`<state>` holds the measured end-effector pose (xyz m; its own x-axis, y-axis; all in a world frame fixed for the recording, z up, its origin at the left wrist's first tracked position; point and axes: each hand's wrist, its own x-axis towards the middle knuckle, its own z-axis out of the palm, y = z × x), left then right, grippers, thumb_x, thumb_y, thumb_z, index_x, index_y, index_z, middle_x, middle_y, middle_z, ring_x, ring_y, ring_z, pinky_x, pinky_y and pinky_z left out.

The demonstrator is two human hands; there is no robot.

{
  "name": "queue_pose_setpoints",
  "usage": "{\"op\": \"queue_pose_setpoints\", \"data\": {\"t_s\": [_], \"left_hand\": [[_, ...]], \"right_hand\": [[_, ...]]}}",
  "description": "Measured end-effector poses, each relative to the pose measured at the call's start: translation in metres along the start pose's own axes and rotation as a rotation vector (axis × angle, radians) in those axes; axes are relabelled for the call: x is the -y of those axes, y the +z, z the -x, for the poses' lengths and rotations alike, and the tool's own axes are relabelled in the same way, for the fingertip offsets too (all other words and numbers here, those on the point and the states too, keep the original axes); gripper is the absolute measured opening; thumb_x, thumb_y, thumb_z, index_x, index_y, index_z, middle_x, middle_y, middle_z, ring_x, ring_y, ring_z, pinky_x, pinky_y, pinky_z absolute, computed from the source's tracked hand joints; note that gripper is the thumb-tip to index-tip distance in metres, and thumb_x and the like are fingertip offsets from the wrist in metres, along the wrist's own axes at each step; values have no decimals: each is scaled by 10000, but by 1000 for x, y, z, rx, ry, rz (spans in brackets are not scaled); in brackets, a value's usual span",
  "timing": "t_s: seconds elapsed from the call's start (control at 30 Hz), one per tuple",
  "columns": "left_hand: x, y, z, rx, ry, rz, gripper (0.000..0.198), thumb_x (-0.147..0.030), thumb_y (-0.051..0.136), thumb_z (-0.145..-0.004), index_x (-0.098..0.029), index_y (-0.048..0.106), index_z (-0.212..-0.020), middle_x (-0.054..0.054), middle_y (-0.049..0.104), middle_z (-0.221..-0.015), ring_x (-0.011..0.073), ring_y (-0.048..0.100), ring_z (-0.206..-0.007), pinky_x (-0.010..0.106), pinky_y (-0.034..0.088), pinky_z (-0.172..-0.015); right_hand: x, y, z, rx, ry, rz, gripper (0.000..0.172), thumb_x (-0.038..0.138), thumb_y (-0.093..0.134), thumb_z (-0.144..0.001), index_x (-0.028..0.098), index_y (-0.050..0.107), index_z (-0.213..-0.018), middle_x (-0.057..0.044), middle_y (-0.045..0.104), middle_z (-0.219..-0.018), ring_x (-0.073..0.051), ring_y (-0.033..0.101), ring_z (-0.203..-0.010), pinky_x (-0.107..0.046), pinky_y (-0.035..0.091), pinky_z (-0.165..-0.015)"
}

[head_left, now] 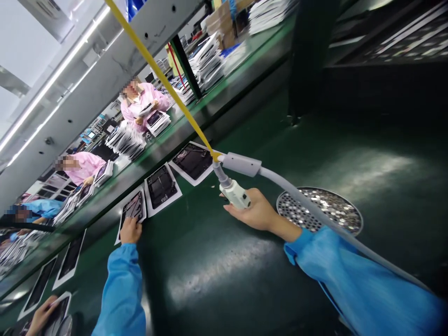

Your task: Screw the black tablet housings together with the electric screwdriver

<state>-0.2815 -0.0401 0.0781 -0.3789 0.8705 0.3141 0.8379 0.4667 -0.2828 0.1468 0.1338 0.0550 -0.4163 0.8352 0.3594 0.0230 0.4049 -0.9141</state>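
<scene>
My left hand (130,230), in a blue sleeve, rests fingers-down on the near edge of a white tray holding a dark flat panel (133,208) on the green conveyor belt (196,261). Its fingers look curled onto the tray edge. My right hand (255,211) is wrapped round a white hanging power tool (235,193), held just above the belt. A grey hose (315,210) runs from the tool back over my right forearm, and a yellow cord (164,79) rises from it to the upper left.
Two more trays with dark panels (161,186) (193,161) lie further along the belt. A round perforated dish of small screws (320,211) sits beyond my right wrist. Other workers in pink (142,105) and blue sit along the line beside stacked trays; another person's hand (44,315) is at lower left.
</scene>
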Motion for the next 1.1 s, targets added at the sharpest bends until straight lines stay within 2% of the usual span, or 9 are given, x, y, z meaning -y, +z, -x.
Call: {"op": "queue_pose_setpoints", "data": {"t_s": [0.1,0.2,0.3,0.43,0.53,0.67,0.8,0.93,1.1], "left_hand": [[-16,-15,16,-220,55,26,227,-143,504,-804,-152,681,-946,112,662,-904,236,635,-924,335,514,-855],[-43,-45,36,-547,273,95,196,-123,556,-798,-155,671,-954,76,643,-827,184,613,-768,280,518,-744],[-79,-83,59,-619,457,151,267,-63,584,-788,-167,651,-1025,50,618,-797,157,591,-728,255,503,-702],[-136,-124,87,-543,579,266,377,-34,592,-801,-185,602,-1146,54,606,-813,154,588,-738,259,498,-680],[-179,-141,100,-493,670,372,399,-49,579,-826,-170,556,-1205,63,604,-787,166,577,-712,279,492,-636],[-236,-143,111,-458,741,504,295,-73,552,-859,-144,567,-1145,72,613,-778,167,563,-693,284,488,-604],[-285,-125,120,-293,727,499,190,-112,485,-909,-145,634,-1024,77,619,-796,169,546,-701,285,470,-581],[-304,-100,122,-60,684,563,183,-248,516,-933,-173,683,-947,71,630,-821,189,562,-760,315,491,-633],[-294,-83,117,64,614,725,199,-255,523,-932,-179,705,-910,75,639,-879,185,574,-833,314,519,-734]], "right_hand": [[1,0,0,5,-4,-13,181,340,580,-683,173,571,-614,-5,548,-523,-126,493,-477,-257,404,-464],[1,0,0,1,12,-32,158,323,594,-673,170,581,-633,11,535,-517,-116,480,-468,-254,399,-462],[1,0,-1,30,71,-95,142,304,617,-668,166,605,-695,25,545,-500,-118,501,-448,-256,424,-460],[4,-5,-4,92,171,-312,298,292,708,-623,153,626,-874,-34,695,-678,-167,645,-566,-294,537,-555],[12,-14,-6,116,257,-429,476,318,792,-559,135,622,-963,-88,733,-781,-190,680,-588,-310,566,-552],[22,-33,-5,44,220,-323,435,393,839,-547,116,650,-824,-6,612,-472,-139,564,-400,-267,489,-428],[22,-50,-5,-125,159,-263,365,402,825,-558,132,630,-710,26,534,-412,-116,498,-362,-257,418,-382],[19,-62,-6,-210,162,-272,314,337,809,-557,153,607,-711,45,523,-435,-109,489,-365,-259,411,-382],[16,-74,-4,-258,159,-259,296,308,795,-567,152,593,-716,40,513,-462,-113,499,-383,-272,420,-395]]}}
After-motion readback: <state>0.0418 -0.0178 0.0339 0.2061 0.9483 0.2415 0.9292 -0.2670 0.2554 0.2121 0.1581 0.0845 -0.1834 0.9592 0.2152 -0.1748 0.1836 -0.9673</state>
